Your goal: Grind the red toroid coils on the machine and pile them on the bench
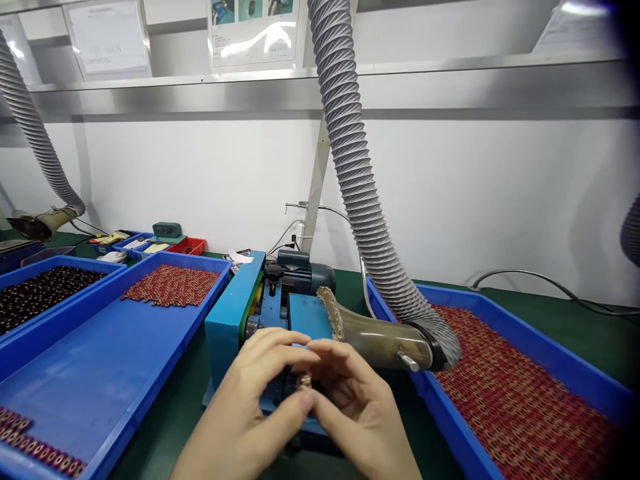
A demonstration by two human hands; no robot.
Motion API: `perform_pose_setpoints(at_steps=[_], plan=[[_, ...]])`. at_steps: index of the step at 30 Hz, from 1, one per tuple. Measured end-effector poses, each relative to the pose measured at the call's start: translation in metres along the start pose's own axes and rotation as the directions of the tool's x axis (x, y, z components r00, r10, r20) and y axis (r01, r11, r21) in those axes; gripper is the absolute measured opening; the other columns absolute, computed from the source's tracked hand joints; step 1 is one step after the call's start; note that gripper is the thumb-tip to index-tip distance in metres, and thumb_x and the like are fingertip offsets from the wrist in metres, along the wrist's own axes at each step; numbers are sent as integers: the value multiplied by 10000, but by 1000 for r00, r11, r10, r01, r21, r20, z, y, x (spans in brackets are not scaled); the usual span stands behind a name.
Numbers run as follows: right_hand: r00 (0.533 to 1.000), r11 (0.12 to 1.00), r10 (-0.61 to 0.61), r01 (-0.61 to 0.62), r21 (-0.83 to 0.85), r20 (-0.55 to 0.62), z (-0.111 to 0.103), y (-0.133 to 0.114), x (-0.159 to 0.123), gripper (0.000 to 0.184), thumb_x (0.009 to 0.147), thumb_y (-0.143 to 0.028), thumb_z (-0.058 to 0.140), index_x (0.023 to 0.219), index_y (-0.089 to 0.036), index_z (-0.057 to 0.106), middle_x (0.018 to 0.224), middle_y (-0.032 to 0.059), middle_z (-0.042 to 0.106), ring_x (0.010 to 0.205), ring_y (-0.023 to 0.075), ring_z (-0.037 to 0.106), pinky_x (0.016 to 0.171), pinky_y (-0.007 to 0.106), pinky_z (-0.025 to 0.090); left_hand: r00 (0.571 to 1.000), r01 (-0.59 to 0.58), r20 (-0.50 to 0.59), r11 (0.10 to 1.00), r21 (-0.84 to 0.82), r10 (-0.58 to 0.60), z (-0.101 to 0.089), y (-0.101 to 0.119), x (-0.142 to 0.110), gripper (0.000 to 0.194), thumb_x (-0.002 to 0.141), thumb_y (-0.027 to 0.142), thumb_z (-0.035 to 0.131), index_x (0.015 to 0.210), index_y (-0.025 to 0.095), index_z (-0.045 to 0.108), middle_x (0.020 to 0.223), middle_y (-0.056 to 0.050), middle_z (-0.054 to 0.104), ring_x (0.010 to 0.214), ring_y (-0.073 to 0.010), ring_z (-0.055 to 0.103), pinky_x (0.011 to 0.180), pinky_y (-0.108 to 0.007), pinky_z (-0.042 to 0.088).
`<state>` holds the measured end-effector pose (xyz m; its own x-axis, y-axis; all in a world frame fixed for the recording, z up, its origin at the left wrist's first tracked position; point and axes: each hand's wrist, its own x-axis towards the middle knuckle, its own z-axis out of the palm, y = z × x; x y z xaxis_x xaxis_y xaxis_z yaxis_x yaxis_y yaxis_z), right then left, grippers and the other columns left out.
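Both hands meet in front of a small blue motor-driven machine. My left hand is closed, its thumb and fingers bent round to a small copper-coloured part. From the other side my right hand closes on the same part, thumb tip against thumb tip. Fingers cover most of the part, so its full shape is hidden; it resembles the small red, copper-edged ring-like pieces in the trays. Just behind the fingers lies the machine's working side, partly blocked from sight by the hands.
A suction nozzle on a grey corrugated hose reaches the machine from the right. Beside it, a blue tray holds many red pieces. Left stands another blue tray with red pieces in two groups; farther left, black pieces.
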<state>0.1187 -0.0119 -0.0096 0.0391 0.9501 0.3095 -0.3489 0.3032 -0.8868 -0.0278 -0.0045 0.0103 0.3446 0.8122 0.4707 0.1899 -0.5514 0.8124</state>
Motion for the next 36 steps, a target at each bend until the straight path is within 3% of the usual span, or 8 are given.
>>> perform_pose_setpoints(at_steps=[4,9,14,19,22,27,34,36], plan=[[999,999,-35,35,-30,11,1,-1,0,220,704,-223,838,900,-266,748,763,4,710,735,174,645,711,240,508,996,44,81,999,-23,-42,3,1,1,130,911,246,557,884,265,683,1227,-26,639,1190,-210,544,1001,-298,423],[990,957,118,-133,258,73,-2,-4,4,176,643,-229,890,712,-198,732,719,-12,653,654,112,583,641,177,486,984,-71,-165,997,-33,65,9,-2,1,188,937,230,537,797,249,660,988,-12,721,971,-172,645,876,-248,470],[961,861,235,-275,427,144,-4,-6,6,172,656,-172,879,710,-161,716,736,-13,644,602,95,635,602,162,507,903,-157,-418,982,-102,101,10,-5,-1,195,939,220,549,816,300,676,897,55,711,956,-128,643,915,-195,456],[966,862,230,-258,437,116,-1,-4,5,182,643,-176,892,703,-157,721,726,-9,655,612,92,623,612,162,525,987,46,-137,959,-278,-87,9,-8,5,181,859,284,670,1023,309,741,1082,1,702,1041,-173,622,918,-221,467],[970,869,227,-242,431,87,1,-3,4,196,628,-186,905,702,-163,724,723,-8,656,625,91,598,618,162,525,989,71,-77,876,-478,-123,14,-10,10,115,810,211,718,880,271,787,968,-22,731,949,-182,656,883,-259,505],[967,880,241,-256,400,89,2,-2,3,207,619,-203,910,703,-163,724,732,0,657,617,109,623,627,194,532,953,48,-203,770,-636,-226,24,-10,9,113,765,151,760,724,253,790,828,-7,767,857,-157,691,793,-217,542],[964,876,244,-267,403,109,4,-3,3,194,633,-182,896,692,-158,712,728,-9,650,590,101,640,598,175,502,826,-197,-535,800,-567,-175,14,-15,8,47,723,272,820,725,301,782,776,60,770,856,-99,699,816,-118,523],[964,875,244,-266,405,105,4,-4,3,192,639,-182,893,700,-158,712,728,-9,658,592,102,643,597,174,504,838,-183,-525,831,-525,-147,6,-16,7,40,744,310,801,780,309,784,793,61,771,889,-105,696,851,-122,511]])
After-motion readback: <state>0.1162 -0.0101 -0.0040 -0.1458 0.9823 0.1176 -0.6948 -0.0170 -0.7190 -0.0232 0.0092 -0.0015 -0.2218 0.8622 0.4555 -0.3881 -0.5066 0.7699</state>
